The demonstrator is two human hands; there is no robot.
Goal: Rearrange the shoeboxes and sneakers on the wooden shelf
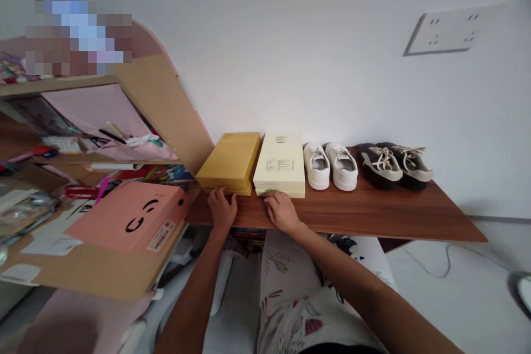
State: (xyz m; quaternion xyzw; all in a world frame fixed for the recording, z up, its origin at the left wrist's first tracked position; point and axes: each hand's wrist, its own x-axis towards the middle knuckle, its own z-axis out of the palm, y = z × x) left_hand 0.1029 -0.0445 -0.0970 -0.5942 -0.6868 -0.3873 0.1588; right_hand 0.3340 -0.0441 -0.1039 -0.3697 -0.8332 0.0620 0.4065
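A mustard-yellow shoe box (230, 157) lies lidded on a dark wooden board (352, 213) against the wall. Beside it, on the right, is a cream shoe box (282, 163) with printed text on its lid. My left hand (223, 210) touches the lower front edge of the yellow box, thumb apart from the fingers. At the front edge of the cream box rests my right hand (284, 211), its fingers bent but not wrapped around anything. A pair of white sneakers (331, 166) stands right of the cream box, then a pair of black shoes (394, 166) with beige laces.
On the left, a cluttered desk (112, 271) carries a pink box (128, 215) with black lettering and a barcode label. Red-handled scissors (81, 192) lie behind it, below a shelf unit (153, 94). A socket plate (450, 30) is on the wall; a cable (448, 265) runs across the floor.
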